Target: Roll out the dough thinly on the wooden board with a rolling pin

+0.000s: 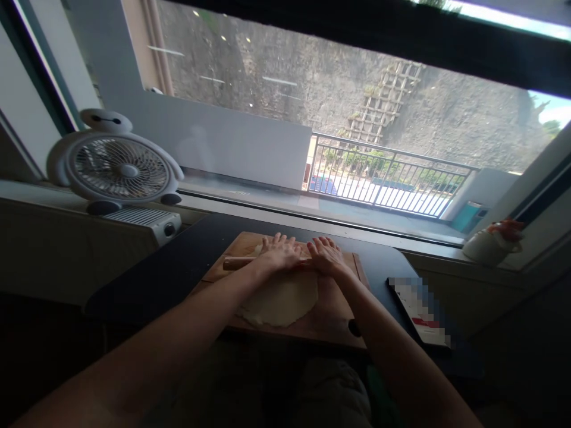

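A wooden rolling pin (234, 263) lies crosswise over a flat, pale sheet of dough (281, 300) on a wooden cutting board (336, 300). My left hand (280, 252) rests palm down on the middle of the pin, its fingers stretched out forward. Beside it, my right hand (327, 252) lies over the pin's right part with fingers extended too. Both palms touch the pin without wrapping round it. The hands cover much of the pin and the dough's far edge. Towards me, the dough's near edge looks uneven.
The board sits on a dark table (151, 267) by a window. To the right lies a flat device with a blurred screen (419, 312). A white fan (127, 169) stands on the sill at left, above a white box-like appliance (149, 220). At right is a pale pot (488, 245).
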Action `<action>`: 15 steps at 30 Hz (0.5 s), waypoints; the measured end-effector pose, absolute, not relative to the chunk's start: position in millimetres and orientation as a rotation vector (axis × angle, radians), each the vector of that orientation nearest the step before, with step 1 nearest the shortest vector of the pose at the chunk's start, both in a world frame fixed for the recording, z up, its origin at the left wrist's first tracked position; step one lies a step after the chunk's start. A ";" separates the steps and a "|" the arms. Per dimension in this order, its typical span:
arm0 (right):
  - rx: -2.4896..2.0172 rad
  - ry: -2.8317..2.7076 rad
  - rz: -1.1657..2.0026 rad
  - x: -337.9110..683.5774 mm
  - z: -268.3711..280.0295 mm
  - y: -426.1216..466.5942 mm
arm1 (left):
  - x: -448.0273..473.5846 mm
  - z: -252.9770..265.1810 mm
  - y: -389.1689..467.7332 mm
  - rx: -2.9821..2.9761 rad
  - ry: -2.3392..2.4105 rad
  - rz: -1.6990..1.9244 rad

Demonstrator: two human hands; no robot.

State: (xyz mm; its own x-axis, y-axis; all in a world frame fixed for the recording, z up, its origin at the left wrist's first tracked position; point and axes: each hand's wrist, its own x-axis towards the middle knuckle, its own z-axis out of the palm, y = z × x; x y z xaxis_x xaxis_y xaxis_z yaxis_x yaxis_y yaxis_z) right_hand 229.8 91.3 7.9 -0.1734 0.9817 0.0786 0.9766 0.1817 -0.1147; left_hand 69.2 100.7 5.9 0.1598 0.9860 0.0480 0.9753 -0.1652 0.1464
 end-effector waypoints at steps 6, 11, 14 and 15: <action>-1.791 -2.256 -0.004 243.3 -5.4 13.2 | 74.7 11.2 28.5 2.533 1.848 0.277; -1.860 -2.181 -0.014 235.1 -1.1 40.5 | 74.5 10.1 45.5 2.496 1.927 0.332; -1.893 -2.192 0.022 225.4 4.6 88.6 | 71.1 9.9 85.5 2.411 2.006 0.335; -1.889 -2.200 0.037 222.2 5.7 105.2 | 68.9 10.3 99.2 2.384 2.031 0.336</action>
